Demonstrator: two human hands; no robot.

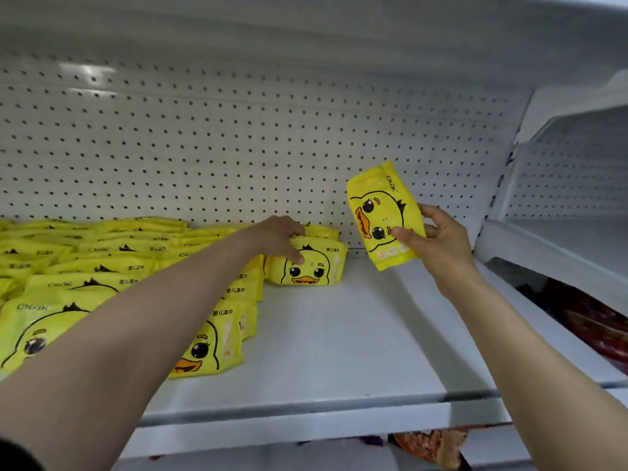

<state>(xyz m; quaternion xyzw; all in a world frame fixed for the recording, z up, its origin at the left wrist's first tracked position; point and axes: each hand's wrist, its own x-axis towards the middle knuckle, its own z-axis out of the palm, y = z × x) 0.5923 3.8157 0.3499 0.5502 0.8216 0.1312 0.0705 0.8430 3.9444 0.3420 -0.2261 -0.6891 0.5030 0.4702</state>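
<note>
The right hand (438, 239) is pinching a duck wipes pack (384, 215) by one edge, in mid-air. The left hand (282, 237) is gripping the standing pack (307, 266) beneath its fingers. That thin pinch is risking a slip onto the shelf (339, 334).

Packs (102, 277) on shelf (339, 334) left, pegboard (238, 147) behind.

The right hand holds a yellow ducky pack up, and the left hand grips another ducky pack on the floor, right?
No. The right hand does hold a yellow ducky pack up, but the other ducky pack, gripped by the left hand, stands on the white shelf, not the floor. The head view shows it.
</note>
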